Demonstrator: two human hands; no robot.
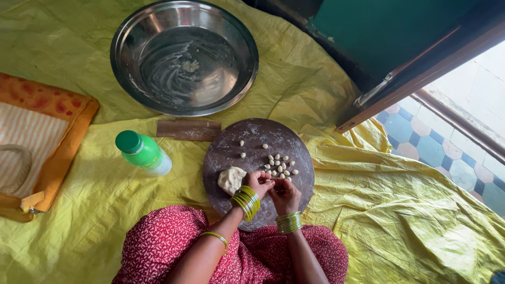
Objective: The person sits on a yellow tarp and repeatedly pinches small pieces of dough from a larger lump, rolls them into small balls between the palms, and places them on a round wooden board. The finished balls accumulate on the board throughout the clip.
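Dough work sits partway through, judging by the round board point(231, 152) that anchors everything. Right of the board's centre lies a cluster of small dough balls point(280, 165), with three strays nearer its far edge; these count as finished pieces. On the board's left side rests a dough lump point(231, 180), pale and uneven, so a good share of the dough remains whole.

Both hands meet at the near side of the board, just below the cluster. The left hand point(257, 183) has its fingers curled inward beside the lump, and the right hand point(284, 194) closes toward it, fingertips together. They seem pinched on a small bit of dough between them, yet the piece itself is hidden by the fingers, so I cannot tell for sure what either hand grasps.

Beyond the board stands a steel bowl point(158, 37), scraped nearly clean with only smears and a crumb inside. Left of the board lies a green bottle point(143, 152) on its side, and a wooden slat point(188, 129) rests between board and bowl.

Hard to make out: the exact count of balls where they crowd, and the woven thing on the cloth far left of the board, cut off by the frame
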